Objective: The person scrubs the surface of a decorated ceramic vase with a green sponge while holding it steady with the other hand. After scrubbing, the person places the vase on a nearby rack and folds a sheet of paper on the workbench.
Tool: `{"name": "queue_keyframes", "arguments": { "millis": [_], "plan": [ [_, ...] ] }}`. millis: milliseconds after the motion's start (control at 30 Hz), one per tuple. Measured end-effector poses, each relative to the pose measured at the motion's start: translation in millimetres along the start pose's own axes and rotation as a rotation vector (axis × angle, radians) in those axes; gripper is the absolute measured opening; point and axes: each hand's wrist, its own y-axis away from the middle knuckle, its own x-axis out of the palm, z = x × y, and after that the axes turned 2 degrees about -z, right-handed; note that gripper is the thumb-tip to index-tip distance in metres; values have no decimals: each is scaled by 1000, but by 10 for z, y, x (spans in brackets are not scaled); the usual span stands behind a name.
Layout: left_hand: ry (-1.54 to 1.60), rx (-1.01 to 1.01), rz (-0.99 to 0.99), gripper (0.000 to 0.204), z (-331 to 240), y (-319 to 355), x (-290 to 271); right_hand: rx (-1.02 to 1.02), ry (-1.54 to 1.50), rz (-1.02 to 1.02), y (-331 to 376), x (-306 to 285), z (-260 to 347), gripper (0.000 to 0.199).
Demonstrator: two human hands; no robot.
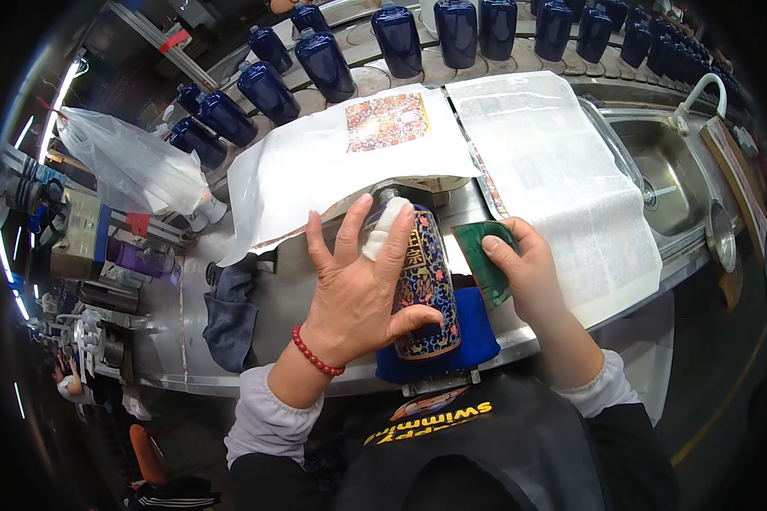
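- From the head camera, my left hand [358, 294] lay spread over a dark blue bottle [424, 285] covered in a colourful patterned wrap, my thumb hooked around its lower side and my fingers gripping across the top; one finger wore a white bandage [382, 230].
- The bottle lay on its side, its base resting on a blue cloth pad [477, 336] at the near edge of the metal table [307, 289], with its neck pointing away from me under a sheet.
- My right hand [528, 272] was clenched around a green pad [484, 255], pressing it against the bottle's right side.
- Just beyond the bottle lay a white backing sheet [315, 170] with a small patterned decal [388, 121] on it, and beside it to the right a larger pale sheet [554, 170] draped over the table's edge.
- Farther back, a row of plain dark blue bottles [396, 38] stood upright along a curved conveyor.
- A steel sink [673, 183] with a white tap [699, 94] sat to the right.
- A dark grey rag [230, 315] hung at the left, and a clear plastic bag [132, 162] lay farther left.
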Motion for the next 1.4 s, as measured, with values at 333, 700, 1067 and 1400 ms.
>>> {"name": "queue_keyframes", "arguments": {
  "millis": [333,700,1067,1400],
  "plan": [
    [85,-137,19,117,-588,408,129,36,-11,37,44,-54,86,15],
    [458,-278,-151,132,-111,489,383,21,110,106,137,84,18,18],
    [283,-194,-200,116,-70,144,138,2,109,88,147,57,-32,16],
    [26,-97,-128,100,-234,-124,86,12,101,58,163,16,-20,17]
  ]
}}
